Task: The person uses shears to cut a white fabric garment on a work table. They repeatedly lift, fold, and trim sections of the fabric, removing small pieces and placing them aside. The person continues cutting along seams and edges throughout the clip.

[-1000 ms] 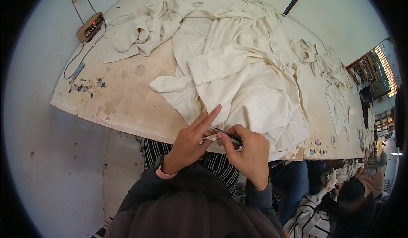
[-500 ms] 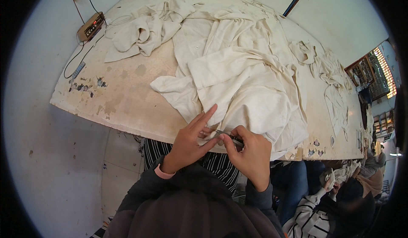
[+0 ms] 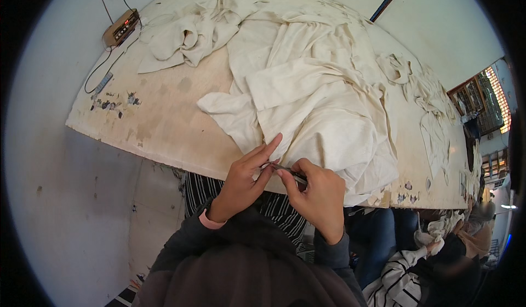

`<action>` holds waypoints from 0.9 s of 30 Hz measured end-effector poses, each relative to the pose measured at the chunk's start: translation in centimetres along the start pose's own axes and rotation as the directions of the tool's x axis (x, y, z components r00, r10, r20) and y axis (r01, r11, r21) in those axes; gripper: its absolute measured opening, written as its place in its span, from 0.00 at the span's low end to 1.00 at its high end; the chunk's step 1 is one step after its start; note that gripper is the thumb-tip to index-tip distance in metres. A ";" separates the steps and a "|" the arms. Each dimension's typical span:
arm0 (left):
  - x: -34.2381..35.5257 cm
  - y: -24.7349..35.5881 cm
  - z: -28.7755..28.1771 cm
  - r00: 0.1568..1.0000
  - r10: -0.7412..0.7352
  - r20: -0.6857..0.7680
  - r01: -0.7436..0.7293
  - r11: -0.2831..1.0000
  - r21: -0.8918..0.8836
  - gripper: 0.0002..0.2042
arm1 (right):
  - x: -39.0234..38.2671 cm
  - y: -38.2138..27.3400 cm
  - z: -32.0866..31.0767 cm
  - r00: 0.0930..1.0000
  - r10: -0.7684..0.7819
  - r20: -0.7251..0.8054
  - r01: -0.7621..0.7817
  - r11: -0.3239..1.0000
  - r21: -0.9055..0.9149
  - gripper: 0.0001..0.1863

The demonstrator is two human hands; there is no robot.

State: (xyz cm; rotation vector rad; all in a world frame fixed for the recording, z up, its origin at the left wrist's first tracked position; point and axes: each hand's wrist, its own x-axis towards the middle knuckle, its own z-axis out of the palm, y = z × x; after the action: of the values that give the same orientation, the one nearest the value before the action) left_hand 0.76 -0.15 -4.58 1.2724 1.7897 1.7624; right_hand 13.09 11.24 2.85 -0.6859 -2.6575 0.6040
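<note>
A cream cloth garment [image 3: 307,99] lies rumpled over the table, its near end bunched by the table's front edge. At that end my left hand [image 3: 246,175] pinches the garment's edge between thumb and fingers, the index finger stretched out over the cloth. My right hand [image 3: 318,194] is closed round small thread snips [image 3: 298,178], dark with a thin metal tip. The tip points left and meets the left fingertips. The pinched bit of cloth is mostly hidden by my fingers.
More cream cloth lies at the table's far left [image 3: 192,38] and right [image 3: 430,99]. A brown control box [image 3: 121,27] with a red display and cables stands at the left wall. Close on the right sits a person in a striped sleeve [image 3: 397,277], handling pale cloth.
The snips' tip and my right hand have shifted slightly left, closer into the left fingers. My left thumb has drawn in toward its fingers. The neighbouring person's hands have moved.
</note>
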 end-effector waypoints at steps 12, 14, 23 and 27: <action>-0.7 1.3 3.2 0.996 -0.033 -0.078 0.043 0.991 0.129 0.34 | 0.2 4.0 -1.2 0.992 -0.113 0.051 0.111 0.993 0.034 0.16; -0.6 1.1 4.1 0.990 -0.024 -0.137 0.028 0.999 0.027 0.32 | 0.3 4.5 -2.2 0.990 -0.108 0.090 0.102 0.992 0.069 0.16; -0.6 1.9 5.3 0.893 -0.401 -0.205 0.121 0.652 -0.748 0.24 | -0.7 7.5 -1.6 0.996 -0.080 0.032 0.049 0.833 0.551 0.13; -1.0 0.8 4.8 0.935 -0.299 -0.190 0.058 0.658 -0.751 0.25 | -1.1 6.8 1.1 0.995 -0.020 -0.094 0.076 0.755 0.652 0.13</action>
State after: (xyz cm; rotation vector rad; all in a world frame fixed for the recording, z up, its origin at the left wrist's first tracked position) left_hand 5.19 1.98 -5.12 0.4805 1.0232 2.2851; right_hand 16.08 15.74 -1.55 -0.4084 -2.1387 1.3667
